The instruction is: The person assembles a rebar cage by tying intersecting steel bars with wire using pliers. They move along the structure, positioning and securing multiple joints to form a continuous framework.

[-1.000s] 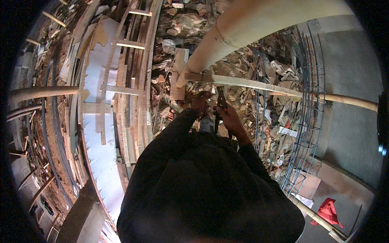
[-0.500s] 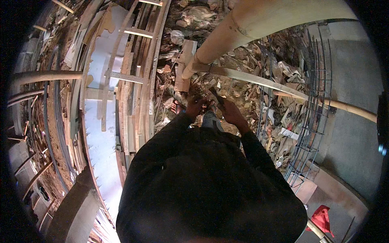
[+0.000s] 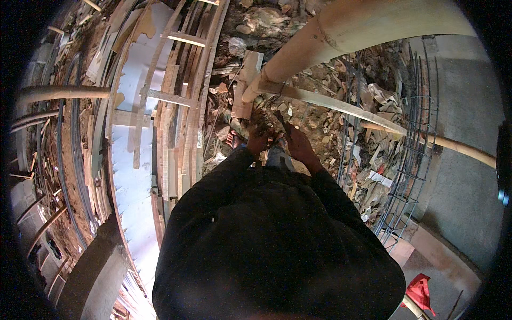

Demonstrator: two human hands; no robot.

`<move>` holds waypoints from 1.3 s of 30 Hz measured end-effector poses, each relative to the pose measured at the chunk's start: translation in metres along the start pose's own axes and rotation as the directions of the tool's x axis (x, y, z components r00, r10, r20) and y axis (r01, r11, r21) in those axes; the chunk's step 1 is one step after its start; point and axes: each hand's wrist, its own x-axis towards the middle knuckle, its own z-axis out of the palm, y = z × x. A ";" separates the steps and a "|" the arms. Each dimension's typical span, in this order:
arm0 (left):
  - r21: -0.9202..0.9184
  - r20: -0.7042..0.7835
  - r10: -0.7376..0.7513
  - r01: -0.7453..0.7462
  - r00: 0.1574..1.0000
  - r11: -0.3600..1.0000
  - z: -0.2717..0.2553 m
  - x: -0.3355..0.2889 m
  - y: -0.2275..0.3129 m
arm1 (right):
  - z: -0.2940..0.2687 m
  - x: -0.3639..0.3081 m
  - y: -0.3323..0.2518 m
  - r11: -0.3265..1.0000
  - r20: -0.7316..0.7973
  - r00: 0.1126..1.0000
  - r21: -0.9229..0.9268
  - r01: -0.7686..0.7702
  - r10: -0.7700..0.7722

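My left hand (image 3: pixel 257 141) reaches down beside the foot of the thick bamboo pole (image 3: pixel 272 72), close to a short wooden board (image 3: pixel 246 85). Its fingers blend into the dark rubble, so I cannot tell what they touch. To its right, my right hand (image 3: pixel 301 145) is closed around a dark, narrow tool (image 3: pixel 281 118), which points up and to the left. The shape of the tool's far end is lost in the shadow. Both arms wear dark sleeves.
Rubble and scraps (image 3: pixel 314 125) cover the ground. A wooden batten (image 3: pixel 341 106) runs right from the pole. Steel rebar cages (image 3: pixel 413 154) stand before a concrete slab (image 3: pixel 464 117). Long planks (image 3: pixel 173 117) and a white sheet (image 3: pixel 130 176) lie left. A red cloth (image 3: pixel 420 294) lies lower right.
My left hand has reached slightly farther forward, its fingers now less distinct. The right hand and its tool have shifted slightly left. The whole view has moved a little.
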 end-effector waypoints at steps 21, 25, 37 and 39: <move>0.618 0.125 0.440 -0.417 0.889 0.667 0.002 -0.016 0.026 | 0.000 0.008 -0.038 0.928 0.050 0.998 0.370 -0.053 0.037; 0.692 0.026 0.512 -0.386 0.859 0.611 -0.012 -0.012 0.022 | 0.026 0.005 -0.021 0.948 -0.229 0.971 0.285 0.139 -0.073; 0.959 0.054 0.844 -0.264 0.534 0.106 -0.190 -0.040 0.050 | -0.034 0.005 -0.054 0.829 -0.440 0.818 0.554 -0.078 0.371; 0.857 -0.108 0.846 -0.382 0.522 0.345 -0.191 -0.047 0.064 | -0.046 0.022 -0.068 0.860 -0.541 0.774 0.510 -0.010 0.330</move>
